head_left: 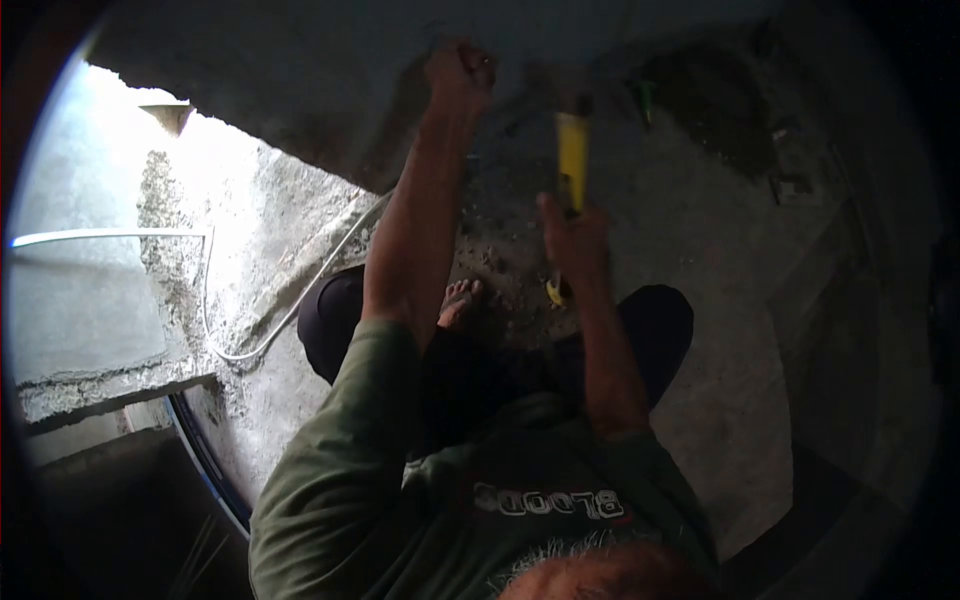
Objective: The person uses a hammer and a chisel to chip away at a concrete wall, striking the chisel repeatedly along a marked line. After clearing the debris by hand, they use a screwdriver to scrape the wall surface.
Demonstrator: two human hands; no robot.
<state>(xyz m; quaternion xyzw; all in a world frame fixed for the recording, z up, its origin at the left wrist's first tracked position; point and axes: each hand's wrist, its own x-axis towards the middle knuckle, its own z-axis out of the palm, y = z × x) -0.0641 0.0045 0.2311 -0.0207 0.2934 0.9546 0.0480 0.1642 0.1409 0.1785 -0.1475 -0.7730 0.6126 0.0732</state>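
- As the person crouched, the left hand (460,72) was fisted on the far wall (300,110), contents hidden.
- Nearer, the right hand (575,240) clamped a yellow hammer (572,150) low on its handle, seemingly for leverage, head near that fist.

Dim overall; blown daylight glare upper left; fisheye vignette, black corners; hammer (572,150) top motion-blurred.

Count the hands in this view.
2. The left hand, clenched, is raised at top centre; the right hand, lower and right of it, grips the yellow-handled tool.
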